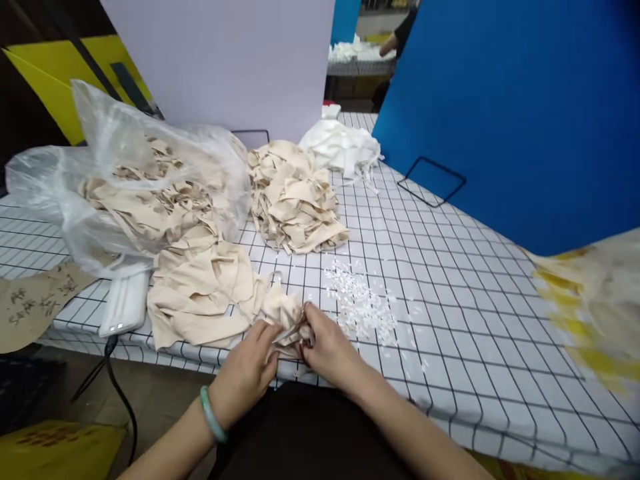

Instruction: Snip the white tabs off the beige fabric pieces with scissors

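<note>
My left hand point(251, 365), with a green bangle point(212, 415) at the wrist, pinches the edge of a beige fabric piece point(280, 303) near the table's front edge. Close against it, my right hand point(330, 343) is closed around what look like small scissors point(290, 333), their grey blade pointing toward the left fingers. Part of the scissors and the fabric edge are hidden by my fingers. Loose beige fabric pieces point(200, 287) spread to the left of the hands. To the right lie many small white snippets point(363, 303) on the checked tablecloth point(450, 267).
A clear plastic bag point(100, 127) of beige pieces stands at left, beside a beige heap point(297, 193) and a white fabric pile point(343, 147). A white device point(125, 303) with a black cable sits at the front left. Lilac point(225, 60) and blue panels point(500, 107) stand behind.
</note>
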Motion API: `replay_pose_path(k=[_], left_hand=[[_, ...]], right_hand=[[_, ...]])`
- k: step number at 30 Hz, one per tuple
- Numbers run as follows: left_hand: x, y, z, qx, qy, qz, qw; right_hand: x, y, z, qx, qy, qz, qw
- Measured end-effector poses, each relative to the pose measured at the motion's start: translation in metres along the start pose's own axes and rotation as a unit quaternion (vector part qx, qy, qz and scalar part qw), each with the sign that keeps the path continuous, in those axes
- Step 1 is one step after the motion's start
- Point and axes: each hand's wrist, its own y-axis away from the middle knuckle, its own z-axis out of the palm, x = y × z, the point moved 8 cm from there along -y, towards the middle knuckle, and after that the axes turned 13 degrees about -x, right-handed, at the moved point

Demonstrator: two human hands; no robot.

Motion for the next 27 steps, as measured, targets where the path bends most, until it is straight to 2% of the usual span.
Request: replay_pose_path(k=[2, 4, 5, 7, 9, 11, 13, 16, 18, 20, 23, 27], left_hand=[[0.002, -0.008, -0.012, 0.035, 0.065, 0.015, 0.997], [0.006, -0.024, -0.041, 0.106, 0.103, 0.022, 0.989], [0.009, -0.035, -0.060, 0.146, 0.113, 0.031, 0.982], [0.018, -0.065, -0.102, 0.213, 0.122, 0.068, 0.967], [0.022, -0.105, -0.140, 0.246, 0.140, 0.090, 0.955], [0.012, -0.153, -0.167, 0.234, 0.168, 0.056, 0.956], [-0.008, -0.193, -0.183, 0.205, 0.158, 0.004, 0.966], [-0.050, -0.220, -0.192, 0.182, 0.127, -0.050, 0.974], [-0.081, -0.214, -0.188, 0.168, 0.098, -0.094, 0.976], [-0.105, -0.195, -0.183, 0.154, 0.063, -0.133, 0.977], [-0.120, -0.160, -0.172, 0.115, 0.011, -0.167, 0.979], [-0.116, -0.125, -0.156, 0.103, -0.043, -0.187, 0.976]], right_hand=[[-0.014, -0.015, 0.007, 0.010, -0.009, -0.040, 0.999], [-0.029, -0.027, -0.004, 0.040, -0.040, -0.072, 0.996], [-0.038, -0.034, -0.017, 0.060, -0.057, -0.089, 0.993], [-0.059, -0.054, -0.052, 0.108, -0.084, -0.123, 0.983], [-0.078, -0.082, -0.094, 0.160, -0.115, -0.146, 0.970], [-0.086, -0.117, -0.136, 0.212, -0.153, -0.150, 0.953], [-0.081, -0.154, -0.173, 0.253, -0.172, -0.134, 0.943], [-0.060, -0.199, -0.211, 0.295, -0.158, -0.111, 0.936], [-0.041, -0.217, -0.226, 0.318, -0.136, -0.091, 0.934], [-0.026, -0.227, -0.234, 0.332, -0.102, -0.071, 0.935], [-0.016, -0.228, -0.236, 0.343, -0.027, -0.042, 0.938], [-0.027, -0.202, -0.219, 0.377, 0.075, -0.021, 0.923]])
